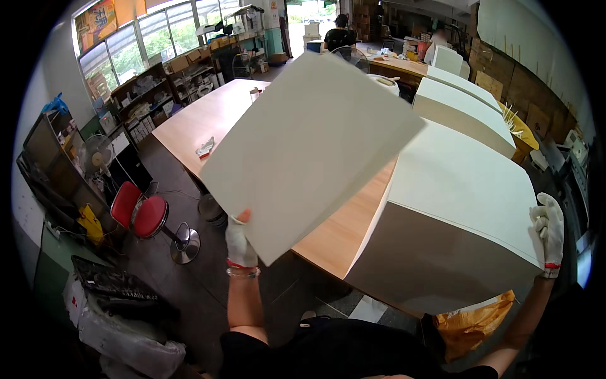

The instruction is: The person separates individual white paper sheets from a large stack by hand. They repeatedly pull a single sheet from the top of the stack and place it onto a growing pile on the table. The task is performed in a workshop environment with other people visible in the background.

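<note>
Left hand (240, 245) grasps pale sheet (309, 151) by near short edge, long axis forward-right over bench (338, 243). Right hand (551, 230) at stack's (467, 170) right side; grip unclear.

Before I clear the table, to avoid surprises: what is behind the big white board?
The table and a fan show partly past the board in the left hand; whatever lies directly behind it is hidden.
</note>
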